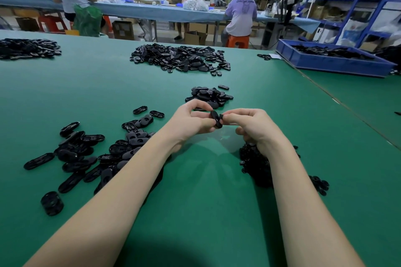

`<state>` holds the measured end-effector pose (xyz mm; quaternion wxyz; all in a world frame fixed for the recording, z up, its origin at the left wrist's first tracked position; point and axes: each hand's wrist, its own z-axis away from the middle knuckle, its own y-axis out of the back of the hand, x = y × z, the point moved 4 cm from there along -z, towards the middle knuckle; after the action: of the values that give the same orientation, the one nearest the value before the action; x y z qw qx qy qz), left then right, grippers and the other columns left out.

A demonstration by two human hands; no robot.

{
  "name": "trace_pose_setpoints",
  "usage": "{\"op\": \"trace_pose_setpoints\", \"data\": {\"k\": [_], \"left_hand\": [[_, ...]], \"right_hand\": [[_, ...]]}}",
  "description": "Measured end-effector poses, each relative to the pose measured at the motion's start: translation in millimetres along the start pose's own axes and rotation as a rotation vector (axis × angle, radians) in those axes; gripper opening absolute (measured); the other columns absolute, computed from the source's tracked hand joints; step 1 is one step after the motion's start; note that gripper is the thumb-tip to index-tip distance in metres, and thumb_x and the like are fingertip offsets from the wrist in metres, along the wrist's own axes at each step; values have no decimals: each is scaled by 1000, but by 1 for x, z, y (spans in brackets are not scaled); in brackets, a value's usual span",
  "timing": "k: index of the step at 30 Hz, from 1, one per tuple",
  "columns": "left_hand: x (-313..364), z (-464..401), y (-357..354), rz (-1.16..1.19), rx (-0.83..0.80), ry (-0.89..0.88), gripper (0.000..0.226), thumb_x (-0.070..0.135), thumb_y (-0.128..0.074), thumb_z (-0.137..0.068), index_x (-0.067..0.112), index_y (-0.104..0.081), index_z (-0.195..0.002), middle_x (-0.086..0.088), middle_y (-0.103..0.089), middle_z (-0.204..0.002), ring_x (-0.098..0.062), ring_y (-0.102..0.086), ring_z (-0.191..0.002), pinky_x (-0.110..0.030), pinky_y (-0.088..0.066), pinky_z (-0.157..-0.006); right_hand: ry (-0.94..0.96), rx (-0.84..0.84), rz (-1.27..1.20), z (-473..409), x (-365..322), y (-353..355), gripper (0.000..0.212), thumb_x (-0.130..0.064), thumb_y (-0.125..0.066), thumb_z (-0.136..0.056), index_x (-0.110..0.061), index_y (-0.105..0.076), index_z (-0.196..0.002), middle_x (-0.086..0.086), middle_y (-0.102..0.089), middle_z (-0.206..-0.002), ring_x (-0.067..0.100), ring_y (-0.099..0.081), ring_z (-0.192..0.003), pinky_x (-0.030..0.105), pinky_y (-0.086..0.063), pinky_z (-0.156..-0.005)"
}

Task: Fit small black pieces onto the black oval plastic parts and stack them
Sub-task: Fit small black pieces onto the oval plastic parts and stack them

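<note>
My left hand (pixel 191 121) grips a black oval plastic part (pixel 215 119) on edge above the green table (pixel 206 191). My right hand (pixel 251 128) pinches a small black piece (pixel 221 117) against that part's right side. Loose oval parts (pixel 91 154) lie scattered under and left of my left forearm. A heap of small black pieces (pixel 256 162) sits under my right wrist, partly hidden by it. Just beyond my hands lies a small pile of oval parts (pixel 209 95). A short stack of parts (pixel 52 202) stands at the near left.
A large pile of black parts (pixel 182 58) lies at the table's middle back, another pile (pixel 26 49) at the far left. A blue bin (pixel 332 58) of black parts stands at the back right. Three people work at a long bench beyond the table.
</note>
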<state>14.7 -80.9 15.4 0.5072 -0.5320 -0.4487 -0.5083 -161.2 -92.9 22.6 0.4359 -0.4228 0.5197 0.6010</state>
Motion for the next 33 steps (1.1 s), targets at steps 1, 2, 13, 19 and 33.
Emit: {"op": "trace_pose_setpoints", "data": {"k": [1,2,13,19,33], "left_hand": [[0,0,0,1,-8,-6,28,-8,-70,-86,10,-60,-106,-14,-77,-96,-21,-73,-78,-26,-60,-75],[0,1,-1,-8,-19,-14,29,-8,-69,-87,11,-62,-107,-12,-77,-94,-20,-74,-80,-25,-60,-74],[6,2,-3,-77,-18,-90,31,-10,-68,-86,12,-75,-107,-12,-68,-99,-18,-71,-81,-21,-58,-75],[6,0,-3,-69,-43,-74,30,-8,-68,-87,15,-76,-105,-13,-73,-101,-21,-71,-85,-23,-59,-78],[6,3,-4,17,-87,-23,28,-9,-65,-89,12,-73,-106,-13,-77,-91,-23,-74,-82,-25,-60,-81]], "right_hand": [[-6,-6,-1,0,0,0,4,-21,-80,-80,-22,-82,-83,-7,-73,-71,3,-37,-39,16,-23,-37],[-13,-10,-1,0,-1,0,4,-20,-80,-80,-22,-83,-81,-5,-74,-74,3,-37,-39,16,-23,-37],[-52,3,34,-2,0,1,6,-22,-78,-79,-24,-83,-76,6,-78,-101,5,-37,-46,19,-22,-42],[-45,39,35,-2,-1,2,7,-21,-80,-79,-19,-81,-86,6,-79,-99,3,-39,-42,19,-24,-41],[-21,17,161,6,-8,6,15,-38,-83,-81,-26,-78,-87,-12,-75,-74,8,-41,-53,13,-29,-39]]}}
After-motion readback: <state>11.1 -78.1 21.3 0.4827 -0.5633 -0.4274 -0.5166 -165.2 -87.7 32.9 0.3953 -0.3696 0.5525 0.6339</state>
